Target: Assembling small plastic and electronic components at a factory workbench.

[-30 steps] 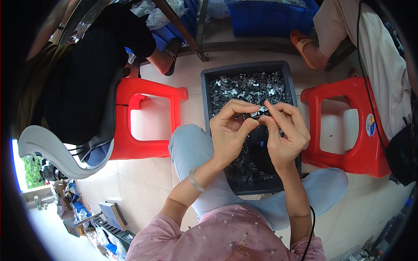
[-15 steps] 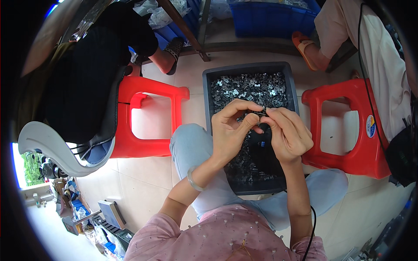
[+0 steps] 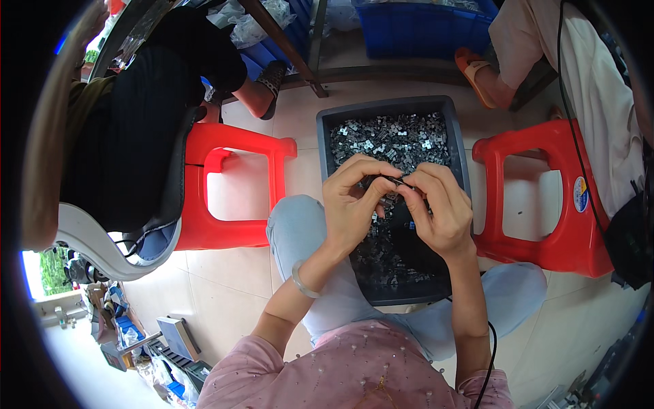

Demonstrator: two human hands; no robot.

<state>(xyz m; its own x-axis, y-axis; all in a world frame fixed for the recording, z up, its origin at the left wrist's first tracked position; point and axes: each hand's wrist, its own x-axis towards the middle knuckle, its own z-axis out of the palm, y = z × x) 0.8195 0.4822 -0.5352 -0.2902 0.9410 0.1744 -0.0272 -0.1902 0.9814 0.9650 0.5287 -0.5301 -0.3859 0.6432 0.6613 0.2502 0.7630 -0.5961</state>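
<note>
A small dark metal part (image 3: 397, 181) was pinched between the left hand (image 3: 354, 204) and right hand (image 3: 439, 211). Both grips were closed narrowly on it. It was held above a grey tray (image 3: 460, 146) of similar pieces.

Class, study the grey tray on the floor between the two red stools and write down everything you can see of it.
The grey tray is a rectangular, shallow bin that looks like plastic, with a raised rim. It stands on the pale tiled floor between the seated person's knees. It holds a loose heap of small dark and silvery parts, thickest at the far end. The left hand and right hand hover over its middle, pinching one small dark part together, hiding some of the contents.
</note>
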